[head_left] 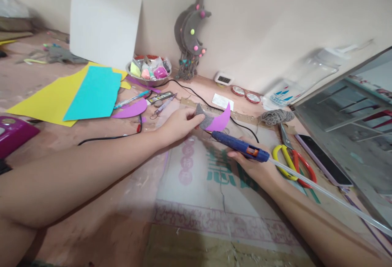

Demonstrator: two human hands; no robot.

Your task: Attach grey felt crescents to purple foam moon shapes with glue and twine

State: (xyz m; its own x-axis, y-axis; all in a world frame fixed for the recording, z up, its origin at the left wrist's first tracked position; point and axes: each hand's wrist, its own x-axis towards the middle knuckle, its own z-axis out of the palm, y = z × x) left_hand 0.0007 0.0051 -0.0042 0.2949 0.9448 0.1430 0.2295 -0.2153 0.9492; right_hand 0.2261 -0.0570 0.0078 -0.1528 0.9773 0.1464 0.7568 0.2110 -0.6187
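In my left hand (180, 125) a purple foam crescent (223, 119) is pinched by its left end, which is wrapped in grey yarn (206, 119). The right half of the crescent is bare purple. My right hand (255, 163) grips a blue hot glue gun (240, 144), fingers wrapped round its body. Its nozzle points left, close beneath the yarn-covered part; whether it touches cannot be seen. A long clear glue stick (329, 195) sticks out of the gun's back end towards the lower right.
Scissors (292, 161), a yarn ball (277, 116) and a phone (324, 159) lie at the right. Blue and yellow sheets (93, 93) lie left, near a bowl (150, 81) of clay packets. A black cord (199, 97) crosses behind my hands. A crescent ornament (191, 34) hangs on the wall.
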